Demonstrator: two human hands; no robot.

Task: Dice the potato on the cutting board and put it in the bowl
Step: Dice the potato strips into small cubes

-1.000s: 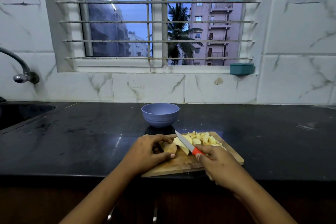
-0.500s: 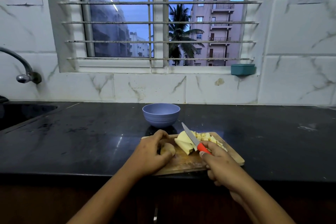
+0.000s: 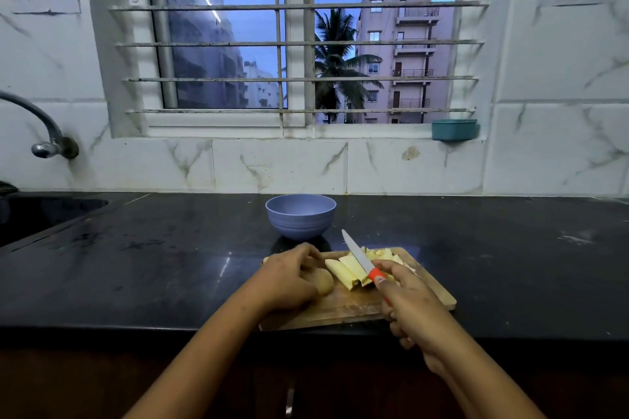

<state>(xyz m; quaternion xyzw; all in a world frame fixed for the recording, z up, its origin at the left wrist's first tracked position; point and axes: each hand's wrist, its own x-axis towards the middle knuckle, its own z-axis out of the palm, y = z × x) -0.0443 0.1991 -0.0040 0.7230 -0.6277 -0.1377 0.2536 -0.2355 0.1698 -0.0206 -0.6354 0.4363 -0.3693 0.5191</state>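
A wooden cutting board [image 3: 343, 308] lies at the counter's front edge. On its left part my left hand [image 3: 284, 281] curls around an uncut brown potato piece [image 3: 321, 280]. Pale potato slabs [image 3: 347, 274] lie in the board's middle, with several diced bits [image 3: 383, 253] behind them. My right hand [image 3: 410, 308] grips the orange handle of a knife [image 3: 360, 257]; the blade slants up and left over the slabs. An empty lilac bowl [image 3: 300, 215] stands just behind the board.
The black counter [image 3: 510, 265] runs wide to both sides. A sink [image 3: 41, 214] with a curved tap [image 3: 41, 133] sits at the far left. A teal box [image 3: 454, 129] rests on the window sill, and tiled wall stands behind.
The knife blade has lifted and swung from low over the cut pieces to a raised slant above the slabs. My left hand has stayed on the potato piece.
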